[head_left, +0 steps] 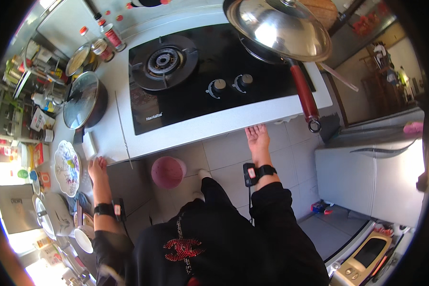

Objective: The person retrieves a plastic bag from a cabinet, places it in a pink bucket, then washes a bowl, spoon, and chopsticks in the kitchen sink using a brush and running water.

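Note:
At the front edge of the counter, my left hand (pixel 98 170) rests with its fingers loosely bent and nothing visible in them. It is close to a small white block (pixel 89 146) and a scalloped floral plate (pixel 67 168). My right hand (pixel 258 139) is palm up, fingers stretched out, with the tips at the underside of the counter edge (pixel 214 118). A black glass gas cooktop (pixel 186 107) with two knobs lies beyond both hands. On its right burner stands a wok with a domed steel lid (pixel 281 28) and a red handle (pixel 304 90) jutting out over the edge.
A lidded dark pot (pixel 83 101) and sauce bottles (pixel 110 35) stand left of the cooktop. A pink bucket (pixel 168 172) is on the tiled floor near my feet. To the right are a white appliance (pixel 367 176) and a beige microwave (pixel 364 260). A white bowl (pixel 84 239) is at lower left.

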Motion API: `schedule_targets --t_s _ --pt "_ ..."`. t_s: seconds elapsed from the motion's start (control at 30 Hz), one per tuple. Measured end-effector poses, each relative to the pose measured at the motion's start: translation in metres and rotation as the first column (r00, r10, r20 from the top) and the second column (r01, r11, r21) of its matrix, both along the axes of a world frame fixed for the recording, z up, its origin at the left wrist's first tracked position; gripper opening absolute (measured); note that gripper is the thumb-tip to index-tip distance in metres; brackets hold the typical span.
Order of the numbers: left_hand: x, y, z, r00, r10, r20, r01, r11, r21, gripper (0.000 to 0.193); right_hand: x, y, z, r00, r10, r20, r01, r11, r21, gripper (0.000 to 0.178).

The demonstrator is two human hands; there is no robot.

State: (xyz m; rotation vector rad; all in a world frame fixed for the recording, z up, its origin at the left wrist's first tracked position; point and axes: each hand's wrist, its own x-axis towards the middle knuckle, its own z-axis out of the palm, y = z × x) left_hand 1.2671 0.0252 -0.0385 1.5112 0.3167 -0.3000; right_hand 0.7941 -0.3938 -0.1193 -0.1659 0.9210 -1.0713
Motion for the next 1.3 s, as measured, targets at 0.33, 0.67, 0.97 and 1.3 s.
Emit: schedule_targets --t_s 0.33,0.67,0.97,1.3 --pt "-0.12 0.011 0.002 0.93 -0.366 0.023 0.367 0.927 -0.079 0.034 0.0 -0.024 0.015 0.988 -0.144 0.053 0.146 0.989 -0.036 0.058" --pt "-0.26 0.008 -0.025 0.838 -0.454 -0.304 0.478 0.878 0.009 0.025 -0.006 -0.035 0.017 0.954 -0.091 0.286 0.086 0.996 0.031 0.057" --pt "-0.399 -0.144 -0.031 0.593 -0.725 -0.35 0.783 0.621 0.041 0.029 -0.147 0.015 0.017 0.925 0.261 -0.276 -0.274 0.962 -0.01 0.031" --pt "-0.488 -0.331 -0.066 0.211 -0.927 -0.31 0.961 0.139 0.238 0.033 -0.304 0.008 0.034 0.428 0.232 -0.874 -0.583 0.809 -0.07 0.032"
